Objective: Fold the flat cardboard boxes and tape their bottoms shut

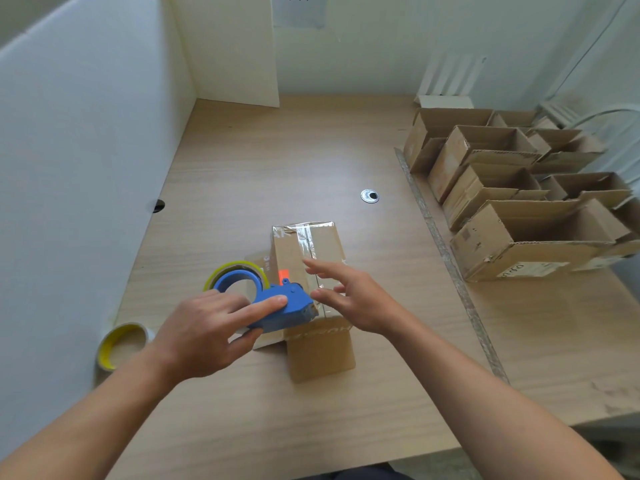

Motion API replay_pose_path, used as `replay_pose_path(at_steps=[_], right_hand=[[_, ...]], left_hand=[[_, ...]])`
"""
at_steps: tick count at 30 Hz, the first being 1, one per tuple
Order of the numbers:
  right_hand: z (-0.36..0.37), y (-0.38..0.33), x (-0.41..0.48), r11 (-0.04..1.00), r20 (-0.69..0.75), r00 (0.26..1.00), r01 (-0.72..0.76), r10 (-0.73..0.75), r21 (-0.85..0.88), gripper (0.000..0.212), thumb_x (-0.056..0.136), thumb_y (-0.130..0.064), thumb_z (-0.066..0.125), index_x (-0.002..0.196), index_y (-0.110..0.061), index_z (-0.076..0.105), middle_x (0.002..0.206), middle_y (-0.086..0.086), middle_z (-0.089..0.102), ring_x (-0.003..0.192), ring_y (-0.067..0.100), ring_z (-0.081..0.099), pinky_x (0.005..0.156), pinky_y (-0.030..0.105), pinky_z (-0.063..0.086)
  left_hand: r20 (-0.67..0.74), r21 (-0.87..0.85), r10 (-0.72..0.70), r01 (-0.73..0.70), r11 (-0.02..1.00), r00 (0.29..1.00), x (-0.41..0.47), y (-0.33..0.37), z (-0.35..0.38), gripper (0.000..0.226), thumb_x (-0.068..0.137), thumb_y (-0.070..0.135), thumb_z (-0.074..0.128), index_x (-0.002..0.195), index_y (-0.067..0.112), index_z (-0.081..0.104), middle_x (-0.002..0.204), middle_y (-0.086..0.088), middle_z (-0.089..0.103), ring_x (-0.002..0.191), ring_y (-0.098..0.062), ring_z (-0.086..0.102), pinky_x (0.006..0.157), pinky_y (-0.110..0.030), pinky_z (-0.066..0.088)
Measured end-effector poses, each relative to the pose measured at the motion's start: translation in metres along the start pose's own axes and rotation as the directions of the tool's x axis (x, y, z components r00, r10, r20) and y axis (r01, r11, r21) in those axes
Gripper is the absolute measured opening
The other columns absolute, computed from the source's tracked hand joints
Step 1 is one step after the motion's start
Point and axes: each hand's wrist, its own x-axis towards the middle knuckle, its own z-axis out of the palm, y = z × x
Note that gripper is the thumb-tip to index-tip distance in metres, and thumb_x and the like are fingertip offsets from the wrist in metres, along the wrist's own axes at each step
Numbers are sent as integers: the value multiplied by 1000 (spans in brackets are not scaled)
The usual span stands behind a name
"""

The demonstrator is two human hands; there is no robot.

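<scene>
A small cardboard box (292, 252) stands bottom-up on the wooden table (263, 161), with a strip of clear tape running along its seam. My left hand (207, 329) grips a blue tape dispenser (277, 308) carrying a yellow-edged tape roll (228, 270); its front end sits at the near end of the box's taped seam. My right hand (349, 296) hovers over the box's near right part with its fingers spread; whether they touch the tape I cannot tell. A loose flap (322, 351) of the box lies flat toward me.
A spare tape roll (121, 346) lies at the near left of the table. Several folded open boxes (512, 202) stand in rows at the right. A white partition (79, 161) walls the left side. A round cable hole (369, 196) sits beyond the box.
</scene>
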Motion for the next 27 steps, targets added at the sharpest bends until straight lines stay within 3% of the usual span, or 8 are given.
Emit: replay_pose_path(at_steps=[2,5,8,12,20,27], right_hand=[[1,-2,0,999,-17,1000,2,-1,50,32,98,-24,62,129,-30,64,118,-22,62,119,1,56,101,33,49],[-2,0,-4,995,-35,999,-4,8,101,21,101,-24,56,116,-25,71,116,-16,67,115,-2,59,98,28,48],[-5,5,-11,991,27,1000,-18,15,134,22,100,-32,53,113,-31,71,121,-15,67,119,-4,56,102,26,43],[-3,3,-10,991,98,995,-25,13,128,20,98,-27,62,115,-24,72,123,-14,65,118,0,58,99,32,52],[4,-1,-7,991,-48,997,58,-52,124,20,100,-19,58,92,-33,69,114,-11,67,110,2,61,93,23,50],[7,2,-7,985,-19,1000,1,2,175,15,100,-29,56,91,-29,68,116,-12,65,114,2,58,97,28,47]], left_hand=[[0,-3,-2,2,1000,1000,1,1,-1,52,90,30,57,140,32,46,73,6,58,58,-19,54,52,-28,45],[-3,-11,-10,10,1000,1000,0,2,-3,53,90,29,58,141,32,45,73,6,58,58,-19,54,52,-30,47],[-6,-5,-8,8,1000,1000,-3,2,-4,52,90,28,58,140,32,46,73,6,58,58,-19,53,52,-29,45],[2,-22,-5,5,1000,1000,-6,2,-4,53,90,27,60,141,32,46,73,5,57,57,-20,53,53,-29,44],[16,-58,10,-9,998,1000,-6,6,-4,52,90,26,60,140,32,47,73,5,58,58,-19,52,54,-28,43],[77,-169,-84,96,981,994,-3,7,-6,57,86,33,61,141,32,47,72,9,58,60,-15,49,50,-28,45]])
